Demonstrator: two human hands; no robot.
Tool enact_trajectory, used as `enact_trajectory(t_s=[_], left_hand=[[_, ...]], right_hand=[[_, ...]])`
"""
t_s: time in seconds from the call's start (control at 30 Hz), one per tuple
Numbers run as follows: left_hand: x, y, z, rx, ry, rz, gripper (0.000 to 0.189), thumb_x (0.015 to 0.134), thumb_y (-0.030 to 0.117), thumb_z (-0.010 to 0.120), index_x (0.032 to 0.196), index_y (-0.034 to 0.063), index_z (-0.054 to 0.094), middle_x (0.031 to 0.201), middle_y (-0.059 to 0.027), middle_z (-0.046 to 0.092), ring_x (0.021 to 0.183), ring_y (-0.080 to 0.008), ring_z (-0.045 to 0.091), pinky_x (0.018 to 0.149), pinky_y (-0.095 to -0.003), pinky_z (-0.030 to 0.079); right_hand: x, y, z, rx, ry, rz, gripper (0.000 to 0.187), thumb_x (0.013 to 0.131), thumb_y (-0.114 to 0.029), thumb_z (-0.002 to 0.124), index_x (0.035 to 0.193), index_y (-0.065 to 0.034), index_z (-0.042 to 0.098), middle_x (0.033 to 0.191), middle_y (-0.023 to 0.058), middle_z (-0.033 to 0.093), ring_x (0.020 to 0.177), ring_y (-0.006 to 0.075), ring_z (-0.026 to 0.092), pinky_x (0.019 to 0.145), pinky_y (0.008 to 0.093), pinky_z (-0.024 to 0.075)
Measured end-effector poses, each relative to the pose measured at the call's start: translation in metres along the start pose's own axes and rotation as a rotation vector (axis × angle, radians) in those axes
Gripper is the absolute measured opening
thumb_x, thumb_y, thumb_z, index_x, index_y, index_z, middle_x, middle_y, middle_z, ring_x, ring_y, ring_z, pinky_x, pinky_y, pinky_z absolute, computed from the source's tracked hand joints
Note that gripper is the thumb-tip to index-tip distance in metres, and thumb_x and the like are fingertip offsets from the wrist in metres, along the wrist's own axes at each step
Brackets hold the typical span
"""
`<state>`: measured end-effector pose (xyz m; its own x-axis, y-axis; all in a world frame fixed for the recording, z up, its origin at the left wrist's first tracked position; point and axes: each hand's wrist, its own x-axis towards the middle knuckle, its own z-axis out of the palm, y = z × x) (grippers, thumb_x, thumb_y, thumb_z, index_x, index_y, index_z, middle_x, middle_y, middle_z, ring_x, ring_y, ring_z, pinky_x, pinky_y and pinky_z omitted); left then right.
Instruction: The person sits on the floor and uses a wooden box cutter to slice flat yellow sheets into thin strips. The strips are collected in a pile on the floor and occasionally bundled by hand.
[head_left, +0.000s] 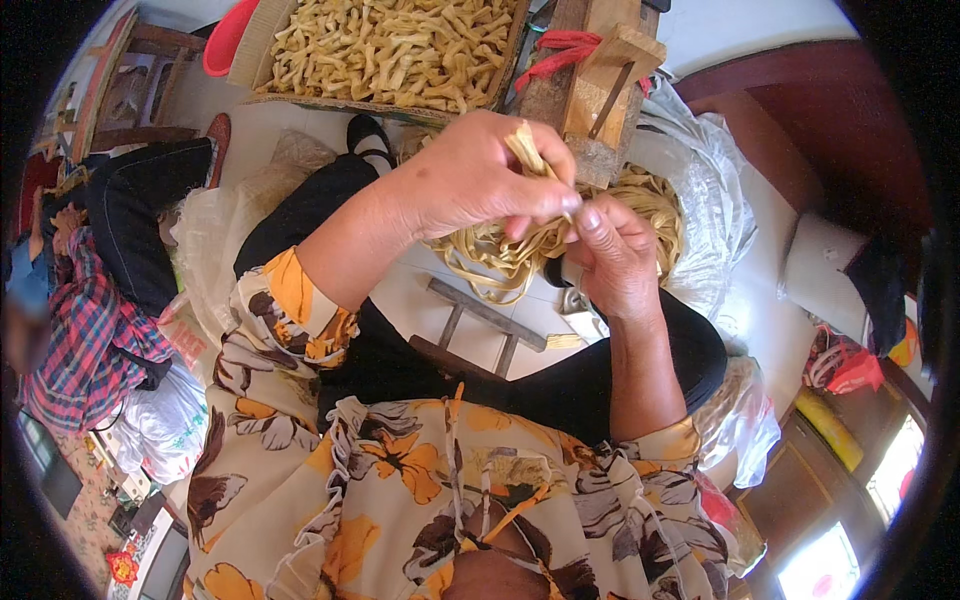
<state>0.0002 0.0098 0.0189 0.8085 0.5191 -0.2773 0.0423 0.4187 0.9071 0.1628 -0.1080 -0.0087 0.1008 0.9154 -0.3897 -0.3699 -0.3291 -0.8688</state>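
Note:
My left hand (480, 172) grips a small folded bundle of tan strip (527, 148), whose flared end sticks up between thumb and fingers. Close against it, my right hand (619, 251) pinches the lower end of the same bundle between thumb and fingers. The thumbs nearly meet, so the pinched part is mostly hidden. Below and behind my hands hangs a tangle of long tan strips (499, 266), which continues into a heap (660, 202) beside clear plastic sheeting (705, 195).
Ahead stands a cardboard box (330, 103) full of similar short bundles (397, 52). Right of it is a wooden bench (551, 97) with an upright wooden block (611, 82) and red cloth (559, 56). A wooden stool frame (487, 322) lies between my legs. Another person (97, 322) sits at left.

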Motion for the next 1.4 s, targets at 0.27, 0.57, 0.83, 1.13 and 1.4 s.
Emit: enact_trajectory(t_s=[0.27,0.57,0.83,1.13,1.4], left_hand=[[0.025,-0.018,0.002,-0.068,0.187,0.15,0.007,0.084,0.007,0.06,0.086,0.0002,0.059,0.07,-0.0048,0.057,0.053,-0.0067,0.052,0.048,-0.0186,0.042],[0.085,-0.071,-0.022,0.606,0.465,0.16,0.009,0.081,0.011,0.063,0.085,0.0031,0.061,0.07,-0.0063,0.061,0.06,-0.012,0.053,0.054,-0.0276,0.043],[0.065,-0.011,-0.041,0.179,0.67,0.163,0.023,0.082,0.017,0.066,0.1,0.0033,0.062,0.08,-0.0068,0.062,0.058,-0.0078,0.052,0.052,-0.0212,0.045],[0.058,-0.003,-0.068,0.697,0.81,0.304,0.048,0.081,0.02,0.067,0.124,0.0063,0.051,0.124,-0.0147,0.052,0.115,-0.0218,0.049,0.096,-0.0301,0.039],[0.043,-0.013,-0.025,0.931,0.586,0.577,0.029,0.08,0.009,0.063,0.108,0.0042,0.058,0.108,-0.0097,0.06,0.09,-0.0197,0.06,0.082,-0.0292,0.046]], right_hand=[[0.017,-0.012,-0.018,-0.259,0.298,-0.217,0.015,0.085,-0.015,0.063,0.082,-0.0008,0.063,0.073,-0.0026,0.058,0.067,0.0035,0.048,0.06,0.0188,0.0384],[0.082,-0.001,-0.051,-0.945,0.638,-0.39,0.017,0.078,-0.02,0.066,0.083,-0.0036,0.065,0.075,0.014,0.065,0.069,0.0222,0.063,0.066,0.0318,0.0469],[0.108,0.031,-0.097,-0.078,0.87,-0.13,0.028,0.087,-0.019,0.055,0.106,0.0016,0.057,0.091,0.0072,0.06,0.077,0.0129,0.054,0.065,0.0258,0.0441],[0.098,0.124,-0.147,-0.788,1.274,-0.211,0.032,0.076,-0.011,0.06,0.105,0.0024,0.058,0.104,0.0226,0.057,0.1,0.0345,0.054,0.088,0.0415,0.0419],[0.075,0.144,-0.165,-1.073,1.337,0.345,0.057,0.071,-0.033,0.067,0.116,-0.0012,0.053,0.111,0.0202,0.054,0.103,0.0349,0.054,0.089,0.0413,0.043]])
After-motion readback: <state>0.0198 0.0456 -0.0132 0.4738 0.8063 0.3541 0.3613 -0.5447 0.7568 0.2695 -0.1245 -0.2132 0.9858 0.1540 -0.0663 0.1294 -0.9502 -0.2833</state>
